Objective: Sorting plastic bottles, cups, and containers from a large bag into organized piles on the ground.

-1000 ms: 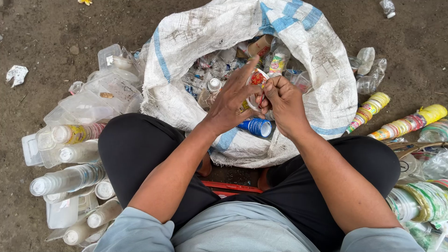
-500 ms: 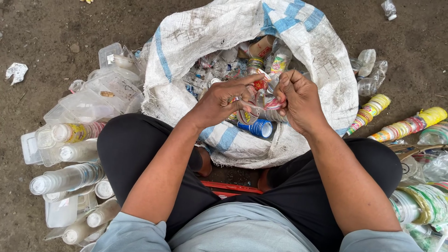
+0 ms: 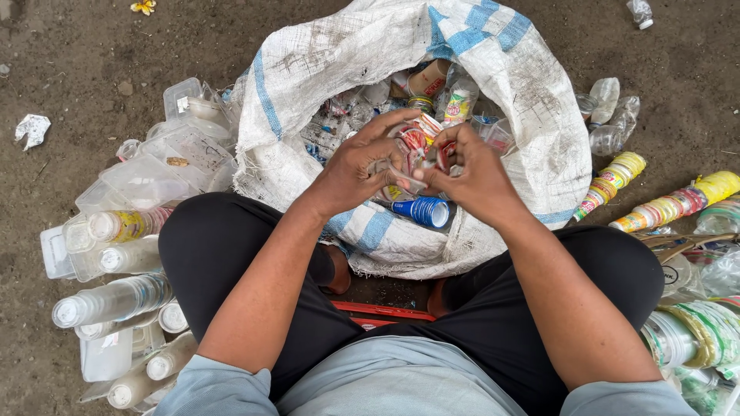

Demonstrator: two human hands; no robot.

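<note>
Both my hands meet over the mouth of a white woven sack with blue stripes. My left hand and my right hand together grip a crumpled clear plastic cup with a red and white label. Just below my hands a blue ribbed cup lies on its side on the sack's edge. Inside the sack lie several cups, small bottles and wrappers, partly hidden by my hands.
Clear plastic bottles and clear food boxes are piled at my left knee. Stacks of colourful cups and rolled plastic lie at right. Crumpled bottles rest beside the sack. The ground is bare dirt.
My hands have stayed together above the sack and shifted slightly, turning and squeezing the labelled cup between them. Nothing else has moved.
</note>
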